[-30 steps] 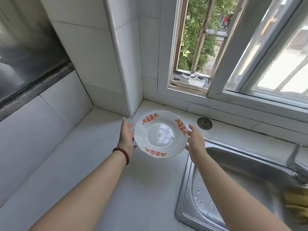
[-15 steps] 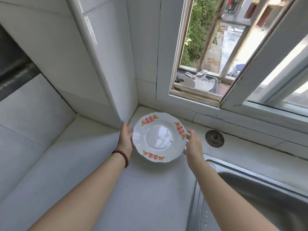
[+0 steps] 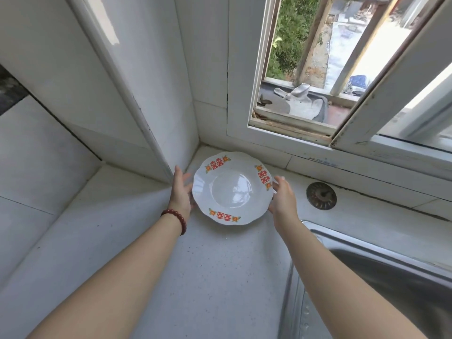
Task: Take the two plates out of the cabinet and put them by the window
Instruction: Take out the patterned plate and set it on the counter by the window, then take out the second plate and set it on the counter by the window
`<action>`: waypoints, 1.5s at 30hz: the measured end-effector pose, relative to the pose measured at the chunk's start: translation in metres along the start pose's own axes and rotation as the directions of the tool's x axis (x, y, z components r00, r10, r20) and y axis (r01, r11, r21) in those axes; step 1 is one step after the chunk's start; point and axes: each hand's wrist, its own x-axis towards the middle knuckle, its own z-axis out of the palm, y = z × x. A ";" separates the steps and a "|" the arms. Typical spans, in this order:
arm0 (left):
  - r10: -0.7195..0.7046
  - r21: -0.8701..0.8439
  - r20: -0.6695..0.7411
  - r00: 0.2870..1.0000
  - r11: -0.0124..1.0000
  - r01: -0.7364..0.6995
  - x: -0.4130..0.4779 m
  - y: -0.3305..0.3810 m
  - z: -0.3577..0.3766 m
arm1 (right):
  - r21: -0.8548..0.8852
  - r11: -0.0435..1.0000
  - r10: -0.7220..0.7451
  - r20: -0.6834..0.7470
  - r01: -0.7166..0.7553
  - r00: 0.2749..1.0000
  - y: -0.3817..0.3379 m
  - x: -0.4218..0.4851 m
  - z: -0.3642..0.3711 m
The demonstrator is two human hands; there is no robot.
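A white plate (image 3: 232, 188) with red and orange rim patterns is held flat between both hands, low over the white counter (image 3: 215, 270) in the corner below the window (image 3: 300, 69). My left hand (image 3: 181, 192) grips its left rim; a red bead bracelet is on that wrist. My right hand (image 3: 283, 199) grips the right rim. Whether the plate touches the counter I cannot tell. Only one plate shows; whether a second lies under it is hidden.
A steel sink (image 3: 381, 270) fills the lower right. A round metal sink strainer (image 3: 321, 195) lies on the counter right of the plate. A tiled wall column (image 3: 137, 99) stands close on the left. The window sash is open, with cloth on the outer ledge.
The plate and both hands have moved forward and down, closer to the corner under the window. The view has tilted down and nearer to the counter.
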 end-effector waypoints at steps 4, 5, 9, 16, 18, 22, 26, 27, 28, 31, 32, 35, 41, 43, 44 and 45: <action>-0.004 0.019 -0.005 1.000 1.000 0.004 0.000 -0.003 -0.003 | -0.020 1.000 0.001 0.015 -0.001 1.000 0.001 0.003 0.000; -0.004 0.035 -0.001 1.000 0.999 0.004 -0.001 -0.003 -0.004 | -0.022 1.000 0.000 0.019 0.000 1.000 0.001 0.003 0.000; 0.027 0.101 0.031 0.999 0.994 -0.030 -0.012 0.001 -0.004 | -0.086 0.996 -0.033 0.014 0.034 0.999 -0.004 -0.004 0.000; 0.119 0.123 0.055 0.991 0.985 -0.125 -0.056 0.019 -0.002 | -0.044 0.988 -0.144 0.022 0.145 0.989 -0.027 -0.038 -0.012; 0.135 0.122 0.070 0.988 0.982 -0.143 -0.074 0.025 -0.002 | -0.027 0.987 -0.158 0.027 0.159 0.987 -0.035 -0.055 -0.018; 0.170 0.103 0.104 0.980 0.978 -0.180 -0.120 0.033 -0.003 | 0.024 0.980 -0.199 0.054 0.198 0.978 -0.047 -0.097 -0.034; 0.222 0.031 0.153 0.963 0.973 -0.230 -0.168 0.036 -0.005 | 0.007 0.954 -0.298 0.084 0.298 0.951 -0.051 -0.141 -0.054; 0.236 0.016 0.168 0.957 0.970 -0.242 -0.179 0.034 -0.006 | 0.005 0.947 -0.320 0.091 0.321 0.943 -0.051 -0.151 -0.059; 0.250 0.009 0.183 0.951 0.967 -0.256 -0.190 0.033 -0.006 | 0.008 0.942 -0.336 0.099 0.337 0.937 -0.051 -0.160 -0.063; 0.299 0.018 0.213 0.930 0.951 -0.310 -0.218 0.024 -0.007 | 0.035 0.935 -0.356 0.121 0.354 0.927 -0.049 -0.187 -0.075; 0.313 0.024 0.219 0.924 0.945 -0.325 -0.226 0.020 -0.007 | 0.042 0.934 -0.357 0.131 0.355 0.925 -0.047 -0.195 -0.079; 0.343 0.030 0.245 0.907 0.932 -0.361 -0.249 0.005 -0.010 | 0.057 0.933 -0.361 0.147 0.356 0.921 -0.035 -0.220 -0.090; 0.337 -0.011 0.368 0.866 0.933 -0.359 -0.303 -0.024 -0.021 | 0.109 0.926 -0.371 0.095 0.361 0.924 -0.007 -0.275 -0.113; 0.336 -0.038 0.402 0.852 0.936 -0.351 -0.320 -0.033 -0.026 | 0.128 0.918 -0.385 0.070 0.375 0.920 0.002 -0.296 -0.120; 0.335 -0.041 0.420 0.844 0.935 -0.351 -0.329 -0.038 -0.029 | 0.131 0.915 -0.391 0.059 0.381 0.919 0.007 -0.307 -0.123; 0.337 -0.037 0.440 0.832 0.933 -0.358 -0.338 -0.042 -0.031 | 0.133 0.912 -0.396 0.046 0.387 0.917 0.012 -0.318 -0.127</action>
